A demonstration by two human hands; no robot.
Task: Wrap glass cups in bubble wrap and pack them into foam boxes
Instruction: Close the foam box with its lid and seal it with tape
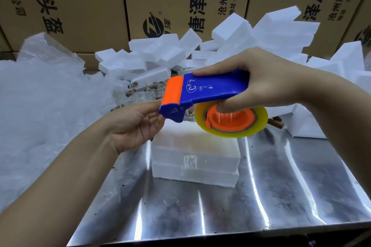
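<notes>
Seen from a camera worn on the head, looking down at two bare forearms over a shiny metal surface (200,216). The right hand (267,80) is clamped around the blue handle of a tape dispenser (212,90), fingers over the top and thumb tucked under, against the orange hub. A roll of yellowish clear tape (259,124) sits on that hub. The dispenser is held in the air, its orange front end pointing left. The left hand (134,126) is turned palm up, with thumb and curled fingertips closed on the dispenser's front end; whether they also hold a strip of tape cannot be made out. Directly below the dispenser, a closed white foam box (194,160) lies flat on the surface, touched by neither hand. Behind it, partly hidden by the dispenser, clear glass cups (140,94) stand in a cluster at the back of the surface. A large heap of bubble wrap (40,96) fills the left side. Loose white foam pieces (241,36) are piled along the back and right. Brown cardboard cartons (80,6) printed with black characters form a wall behind everything.
</notes>
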